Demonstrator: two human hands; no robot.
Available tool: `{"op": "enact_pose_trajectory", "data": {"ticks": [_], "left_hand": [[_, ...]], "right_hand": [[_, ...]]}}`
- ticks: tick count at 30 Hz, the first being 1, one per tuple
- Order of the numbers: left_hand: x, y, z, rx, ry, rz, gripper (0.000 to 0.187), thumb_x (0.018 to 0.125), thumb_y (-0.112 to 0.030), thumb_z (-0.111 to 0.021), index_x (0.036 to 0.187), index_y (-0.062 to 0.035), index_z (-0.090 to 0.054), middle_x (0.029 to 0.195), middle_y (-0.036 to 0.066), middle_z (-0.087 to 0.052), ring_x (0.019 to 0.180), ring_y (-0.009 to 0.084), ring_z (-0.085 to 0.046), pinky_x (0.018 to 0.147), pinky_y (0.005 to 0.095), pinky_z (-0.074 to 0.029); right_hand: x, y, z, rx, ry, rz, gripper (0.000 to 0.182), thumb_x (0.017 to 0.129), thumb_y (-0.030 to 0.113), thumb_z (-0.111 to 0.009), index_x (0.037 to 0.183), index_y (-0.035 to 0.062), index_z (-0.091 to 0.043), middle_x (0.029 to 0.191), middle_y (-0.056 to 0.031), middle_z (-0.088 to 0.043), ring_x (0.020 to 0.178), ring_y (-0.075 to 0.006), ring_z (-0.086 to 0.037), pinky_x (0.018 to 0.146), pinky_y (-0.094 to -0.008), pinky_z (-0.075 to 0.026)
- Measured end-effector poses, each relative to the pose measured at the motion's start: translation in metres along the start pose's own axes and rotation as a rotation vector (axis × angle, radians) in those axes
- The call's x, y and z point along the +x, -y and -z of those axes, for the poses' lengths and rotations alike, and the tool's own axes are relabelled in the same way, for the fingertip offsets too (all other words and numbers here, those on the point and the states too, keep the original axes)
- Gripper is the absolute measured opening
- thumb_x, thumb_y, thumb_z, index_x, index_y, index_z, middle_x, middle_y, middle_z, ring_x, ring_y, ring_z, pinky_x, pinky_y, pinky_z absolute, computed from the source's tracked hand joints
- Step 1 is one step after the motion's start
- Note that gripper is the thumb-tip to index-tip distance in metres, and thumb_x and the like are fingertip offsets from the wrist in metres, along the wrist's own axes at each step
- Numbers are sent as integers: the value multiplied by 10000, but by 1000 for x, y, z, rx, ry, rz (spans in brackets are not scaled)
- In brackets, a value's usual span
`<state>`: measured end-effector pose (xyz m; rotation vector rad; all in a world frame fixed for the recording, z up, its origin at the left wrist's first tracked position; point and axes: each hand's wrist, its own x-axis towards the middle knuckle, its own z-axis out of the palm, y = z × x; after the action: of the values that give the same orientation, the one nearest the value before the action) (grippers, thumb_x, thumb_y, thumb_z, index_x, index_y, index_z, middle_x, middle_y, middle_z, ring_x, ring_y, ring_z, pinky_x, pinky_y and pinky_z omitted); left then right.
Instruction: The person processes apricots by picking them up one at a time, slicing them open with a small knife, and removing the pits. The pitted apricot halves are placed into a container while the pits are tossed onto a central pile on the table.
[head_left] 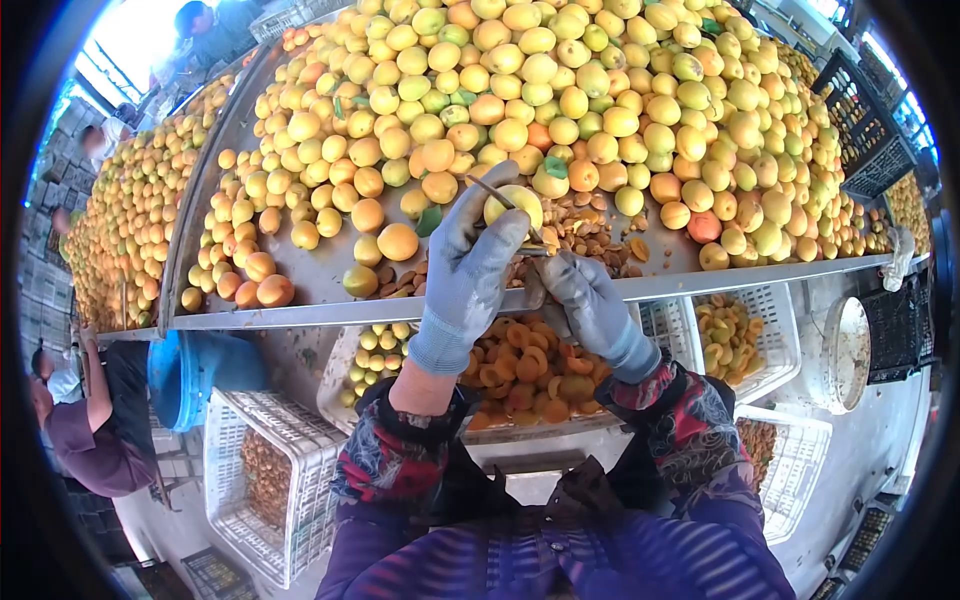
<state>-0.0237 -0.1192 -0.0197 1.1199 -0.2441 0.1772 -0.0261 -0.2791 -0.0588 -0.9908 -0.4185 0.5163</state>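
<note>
Left hand (470, 265), gray glove, grip closed around one yellow apricot (515, 203), held just above the front edge of the table (300, 290). Right hand (590, 300), also gloved, grip closed on a small knife (500, 200); the thin blade runs up and left across the fruit. Blade looks to be touching or in the flesh, but the fisheye view is too coarse to say how deep.

Around it: big heap of apricots (560, 90) on the table, fills most of it. Small pile of brown pits (590, 230) just behind the hands, a few more pits by the edge on the left. Directly below the hands, a tray of halved apricots (530, 375). White crates (270, 480) on the floor left and right. Another person (85, 420) at lower left, well apart.

Risks, my read:
- Blade sits close to the left fingertips. A slip on wet skin would put it into the glove.
- Fruit is held over the edge, so a loose grip drops it into the tray uncut, or onto the floor between crates.
- Heap is steep near the front; a nudge from a forearm could roll fruit off the lip.
</note>
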Motion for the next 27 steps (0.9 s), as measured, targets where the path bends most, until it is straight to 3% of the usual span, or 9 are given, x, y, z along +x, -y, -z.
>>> {"op": "enact_pose_trajectory", "data": {"ticks": [3, 6, 9, 12, 14, 15, 18, 21, 27], "left_hand": [[1, 3, -1, -81, 8, 49, 452, 932, -115, -533, 1326, 68, -408, 1133, 95, -580, 1038, 154, -566, 915, 311, -466], [1, 0, -3, -191, 43, 81, 461, 940, -145, -536, 1324, 70, -401, 1137, 100, -584, 1052, 171, -574, 917, 323, -471], [3, 3, -2, -232, 18, 78, 463, 944, -163, -537, 1321, 70, -402, 1150, 97, -583, 1070, 175, -570, 940, 325, -452], [3, 3, -4, -197, 9, 65, 488, 941, -183, -552, 1328, 72, -401, 1184, 95, -575, 1095, 160, -549, 980, 308, -410], [2, 10, -7, 202, 127, -89, 470, 949, -225, -552, 1328, 30, -442, 1223, 106, -544, 1082, 188, -545, 933, 292, -427], [2, 10, -8, 397, 181, -164, 473, 969, -215, -511, 1346, 53, -412, 1237, 130, -546, 1095, 204, -546, 953, 294, -414], [-1, 10, -15, 611, 156, -337, 466, 977, -214, -486, 1342, 66, -408, 1198, 150, -565, 1064, 198, -559, 945, 297, -420], [-3, 17, -16, 620, 135, -330, 431, 990, -200, -453, 1319, 76, -423, 1118, 148, -601, 978, 173, -581, 888, 286, -450], [-7, 8, -21, 516, 114, -171, 373, 999, -183, -424, 1274, 65, -464, 1062, 122, -617, 923, 140, -582, 845, 268, -465]], "right_hand": [[-1, 13, -10, -224, -3, 19, 448, 970, 453, -422, 897, 29, -547, 616, 18, -493, 445, -48, -401, 406, -192, -322], [-2, 18, -13, -102, 73, -90, 458, 959, 478, -431, 871, 41, -537, 505, 9, -427, 381, -55, -356, 371, -197, -283], [-2, 23, -20, 35, -62, -86, 456, 967, 477, -405, 834, 56, -520, 421, -1, -359, 323, -68, -305, 344, -215, -255], [5, 44, -20, -202, -241, 193, 517, 941, 539, -433, 1028, 44, -552, 477, 22, -412, 362, -63, -349, 360, -204, -270], [10, 48, -22, -269, -317, 276, 329, 934, 272, -569, 1123, 3, -556, 678, 22, -507, 527, -47, -436, 490, -185, -361], [11, 44, -13, -303, -291, 223, 444, 887, 189, -648, 1258, -4, -498, 899, 10, -549, 732, -46, -504, 642, -176, -415], [17, 34, -11, -321, -234, 392, 438, 880, 206, -665, 1239, 7, -512, 1061, -15, -546, 937, -73, -521, 818, -221, -438], [19, 31, -14, -80, -257, 317, 396, 886, 216, -659, 1207, 21, -533, 992, 2, -562, 868, -49, -524, 750, -201, -439], [8, 46, -21, -276, -340, 73, 289, 894, 202, -638, 1131, 46, -582, 805, 53, -543, 650, -3, -477, 559, -169, -393]]}}
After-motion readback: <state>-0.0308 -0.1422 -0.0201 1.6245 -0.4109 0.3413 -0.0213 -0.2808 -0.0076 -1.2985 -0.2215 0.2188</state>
